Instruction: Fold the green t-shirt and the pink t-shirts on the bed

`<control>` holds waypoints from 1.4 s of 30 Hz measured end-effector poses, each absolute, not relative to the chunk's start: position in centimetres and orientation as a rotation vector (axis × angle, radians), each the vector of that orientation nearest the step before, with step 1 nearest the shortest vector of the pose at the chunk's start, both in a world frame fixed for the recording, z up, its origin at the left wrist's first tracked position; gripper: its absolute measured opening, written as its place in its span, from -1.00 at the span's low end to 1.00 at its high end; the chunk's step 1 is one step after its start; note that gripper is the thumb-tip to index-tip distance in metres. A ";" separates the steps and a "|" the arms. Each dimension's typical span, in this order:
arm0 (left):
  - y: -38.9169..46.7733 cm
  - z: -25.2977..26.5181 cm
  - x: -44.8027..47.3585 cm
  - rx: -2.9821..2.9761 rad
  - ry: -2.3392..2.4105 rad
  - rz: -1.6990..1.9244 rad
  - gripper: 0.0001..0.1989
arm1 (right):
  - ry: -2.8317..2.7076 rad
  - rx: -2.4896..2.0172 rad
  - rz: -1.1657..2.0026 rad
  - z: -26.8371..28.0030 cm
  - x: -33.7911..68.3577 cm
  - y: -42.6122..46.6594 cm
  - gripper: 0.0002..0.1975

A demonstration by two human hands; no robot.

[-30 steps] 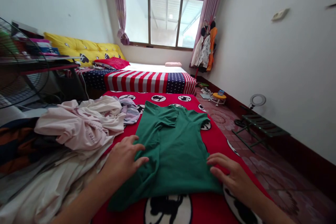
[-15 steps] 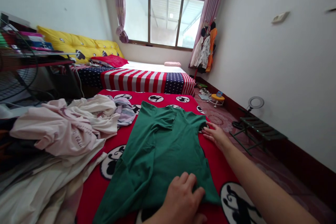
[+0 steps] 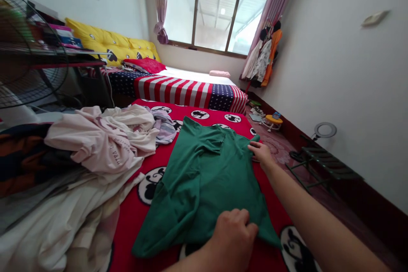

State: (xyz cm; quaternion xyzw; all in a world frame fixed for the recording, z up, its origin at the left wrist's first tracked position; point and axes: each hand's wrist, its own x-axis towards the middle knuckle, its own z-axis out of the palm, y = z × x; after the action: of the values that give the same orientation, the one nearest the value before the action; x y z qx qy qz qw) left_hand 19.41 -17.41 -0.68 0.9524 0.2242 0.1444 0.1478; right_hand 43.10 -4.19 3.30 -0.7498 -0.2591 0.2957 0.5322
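A green shirt lies spread over a red blanket printed with black-and-white round figures. Its cloth is creased along the left half, and one sleeve is folded over near the collar. My left hand is closed at the bottom edge of the shirt, its fingers curled into the cloth. Farther off, at the right sleeve, my right hand pinches the green fabric between thumb and fingers; the thumb is partly hidden.
To the left is a heap of clothes with a pale pink shirt on top. A wire fan stands behind it. Beyond the blanket is a bed with a flag-striped cover. A green folding stool stands right, by the wall.
My left hand has curled its fingers onto the shirt's lower edge. My right hand has closed on the sleeve, which now lifts slightly. The view has turned a little left.
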 end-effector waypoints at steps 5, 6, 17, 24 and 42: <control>-18.3 -0.3 20.7 2.728 0.638 0.428 -0.69 | -0.556 -1.778 0.730 2.6 44.2 -4.6 -0.73; -18.5 -0.3 21.3 2.752 0.611 0.410 -0.68 | -0.562 -1.762 0.731 2.5 44.2 -4.7 -0.66; -16.8 2.3 20.1 2.039 0.737 0.900 -0.82 | -0.874 -1.648 0.536 5.9 40.8 -1.9 -0.37; -17.1 3.0 17.0 1.195 0.714 0.850 -0.70 | -1.256 -1.771 0.560 6.8 33.7 4.4 -0.39; -16.8 1.4 16.3 0.671 0.865 0.594 -0.60 | -1.362 -1.810 0.058 3.9 33.4 5.3 -0.60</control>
State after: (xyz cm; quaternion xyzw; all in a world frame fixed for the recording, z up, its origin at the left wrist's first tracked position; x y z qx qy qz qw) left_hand 16.29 -16.77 1.42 0.3142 0.4051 0.2783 0.8123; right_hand 33.38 5.31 3.94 -0.7234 -0.5444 0.0233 0.4239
